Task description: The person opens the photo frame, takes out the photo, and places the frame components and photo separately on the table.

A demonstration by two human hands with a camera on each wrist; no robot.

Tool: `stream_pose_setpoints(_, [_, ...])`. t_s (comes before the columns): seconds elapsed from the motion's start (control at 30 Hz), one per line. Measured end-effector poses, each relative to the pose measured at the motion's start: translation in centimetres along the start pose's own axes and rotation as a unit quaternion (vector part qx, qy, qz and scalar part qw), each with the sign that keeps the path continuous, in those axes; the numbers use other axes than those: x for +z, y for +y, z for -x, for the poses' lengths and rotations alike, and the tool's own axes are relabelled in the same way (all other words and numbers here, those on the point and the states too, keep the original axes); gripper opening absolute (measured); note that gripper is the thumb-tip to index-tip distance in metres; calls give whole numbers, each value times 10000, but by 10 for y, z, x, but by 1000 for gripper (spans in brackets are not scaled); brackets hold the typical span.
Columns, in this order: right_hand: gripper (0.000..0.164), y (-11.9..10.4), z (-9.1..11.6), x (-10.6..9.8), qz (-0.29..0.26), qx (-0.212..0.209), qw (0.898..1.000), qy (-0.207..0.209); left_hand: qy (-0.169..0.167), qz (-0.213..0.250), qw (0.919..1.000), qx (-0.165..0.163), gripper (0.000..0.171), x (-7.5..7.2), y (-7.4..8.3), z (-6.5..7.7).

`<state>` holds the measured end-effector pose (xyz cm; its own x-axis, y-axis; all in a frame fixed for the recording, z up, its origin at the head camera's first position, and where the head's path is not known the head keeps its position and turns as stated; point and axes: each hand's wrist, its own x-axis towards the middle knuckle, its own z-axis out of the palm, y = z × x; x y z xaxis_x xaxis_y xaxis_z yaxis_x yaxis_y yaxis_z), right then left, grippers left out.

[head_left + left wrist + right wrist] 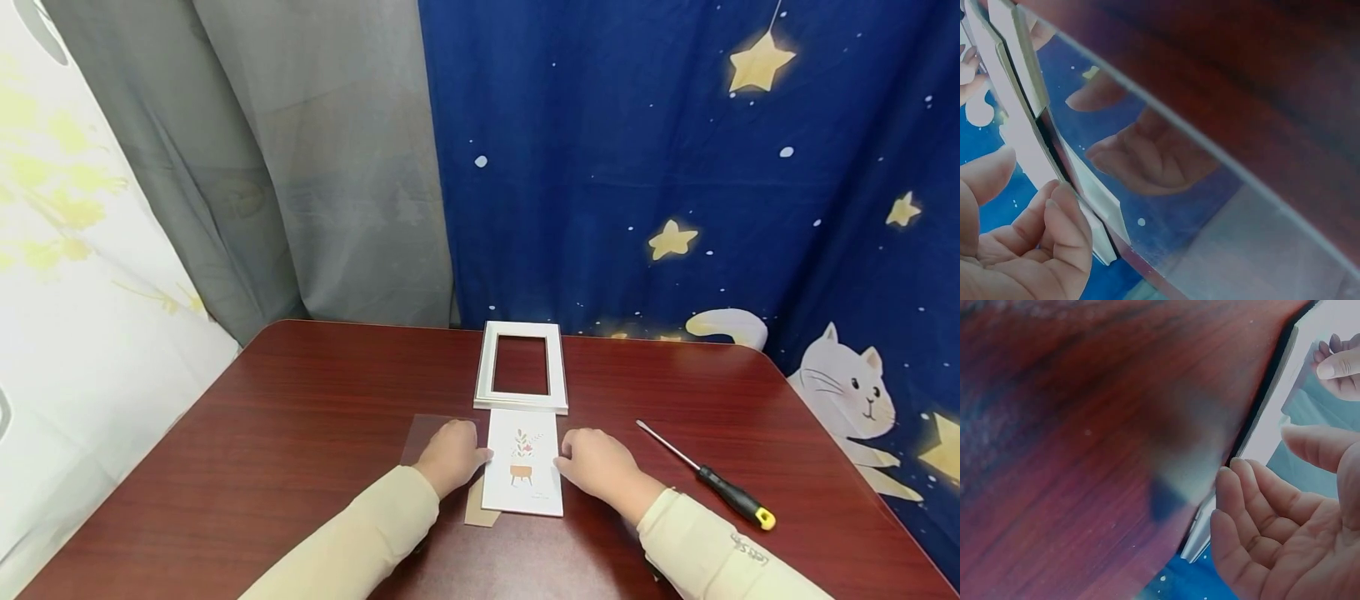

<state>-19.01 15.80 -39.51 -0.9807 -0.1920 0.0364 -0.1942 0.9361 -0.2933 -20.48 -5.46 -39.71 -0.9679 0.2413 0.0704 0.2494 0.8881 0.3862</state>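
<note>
A white picture card (522, 483), printed with a potted plant, lies between my two hands. My left hand (450, 457) holds its left edge by bent fingertips, the thumb over its face. At the opposite edge, my right hand (596, 467) has curled fingertips against the side, with its thumb (1316, 445) raised above the card. Under and beside the left hand is a clear sheet (422, 432), which mirrors the fingers in the left wrist view. A tan board (480, 512) peeks out beneath the card's lower left. Touching or nearly touching the card's far end is a white picture frame (557, 367).
A screwdriver (731, 493) with a black and yellow handle lies right of the right hand. The dark red table (315, 408) ends at a rounded back edge, with a grey curtain (352, 167) and a blue starry curtain (600, 167) behind it.
</note>
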Motion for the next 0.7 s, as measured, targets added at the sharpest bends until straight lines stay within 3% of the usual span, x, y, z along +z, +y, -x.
stream_pose_setpoints(0.17, [30, -1, -1, 1, -24, 85, 9998, -181, -263, -137, 9994, -150, 28, -1, 4, -2])
stream_pose_setpoints(0.43, [26, 0, -3, 0, 28, 153, 9989, -445, -628, -54, 9975, -314, 28, -2, 11, -6])
stream_pose_setpoints(0.7, [24, -2, -7, 1, -8, 70, 9988, -484, -755, -219, 9965, -284, 29, -1, 12, -10])
